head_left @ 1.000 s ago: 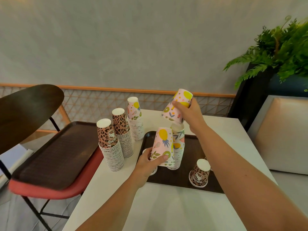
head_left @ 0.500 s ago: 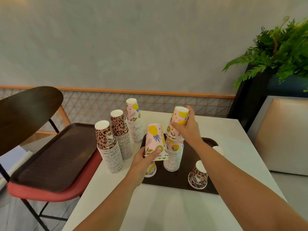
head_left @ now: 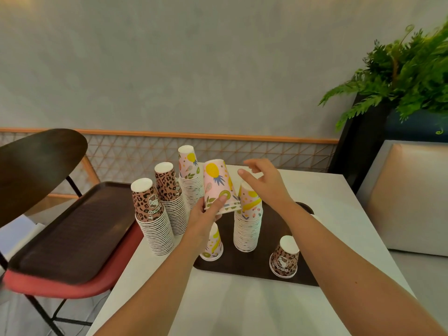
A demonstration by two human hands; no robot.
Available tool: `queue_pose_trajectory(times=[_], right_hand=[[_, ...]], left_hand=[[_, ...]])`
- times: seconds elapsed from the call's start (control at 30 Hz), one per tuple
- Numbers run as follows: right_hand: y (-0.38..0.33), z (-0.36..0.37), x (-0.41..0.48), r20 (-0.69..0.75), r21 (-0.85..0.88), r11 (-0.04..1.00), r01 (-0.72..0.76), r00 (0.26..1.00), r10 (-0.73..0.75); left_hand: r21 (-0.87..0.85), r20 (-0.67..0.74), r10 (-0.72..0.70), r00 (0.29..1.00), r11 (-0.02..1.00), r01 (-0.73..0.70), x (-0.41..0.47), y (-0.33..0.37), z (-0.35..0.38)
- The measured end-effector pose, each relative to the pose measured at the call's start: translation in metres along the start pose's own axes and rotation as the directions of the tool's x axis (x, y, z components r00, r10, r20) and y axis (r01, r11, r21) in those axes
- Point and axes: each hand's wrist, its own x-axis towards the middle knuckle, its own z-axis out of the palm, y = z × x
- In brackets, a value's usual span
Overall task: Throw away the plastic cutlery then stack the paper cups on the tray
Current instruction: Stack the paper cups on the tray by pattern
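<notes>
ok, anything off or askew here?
Nothing spilled or damaged. Three tall cup stacks stand on the bare table left of the tray, not on it. The fruit-print cups in the left hand tilt. A second tray lies on a chair.

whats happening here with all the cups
A person is stacking upturned paper cups. Their left hand grips a few nested fruit-print cups above the brown tray, while the right hand is open over the fruit-print stack standing on it. One fruit-print cup and one leopard-print cup sit loose on the tray; three more stacks stand on the table beside it.
</notes>
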Motion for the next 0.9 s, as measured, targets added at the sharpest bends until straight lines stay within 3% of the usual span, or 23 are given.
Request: queue_pose_trajectory(times=[0.13,0.23,0.37,0.63,0.9], right_hand=[[-0.014,-0.010,0.002,0.307,-0.050,0.993,-0.107,0.944,0.118],[-0.022,-0.020,0.001,0.418,-0.023,0.986,-0.168,0.894,0.162],[-0.024,-0.033,0.004,0.393,0.070,0.981,-0.179,0.909,0.138],[0.006,-0.049,0.007,0.330,0.146,0.978,-0.152,0.939,0.097],[0.028,-0.041,-0.005,0.365,0.152,0.960,-0.234,0.916,0.166]], left_hand=[[-0.029,0.003,0.048,0.999,0.998,-0.048,0.009,0.017,0.013],[-0.014,0.035,0.094,0.995,0.996,-0.093,0.017,0.027,0.023],[0.069,0.122,0.151,0.981,0.985,-0.160,0.024,0.036,0.042],[0.252,0.284,0.103,0.953,0.951,-0.178,0.040,0.044,0.072],[0.348,0.242,0.014,0.970,0.932,-0.100,0.041,0.029,0.077]])
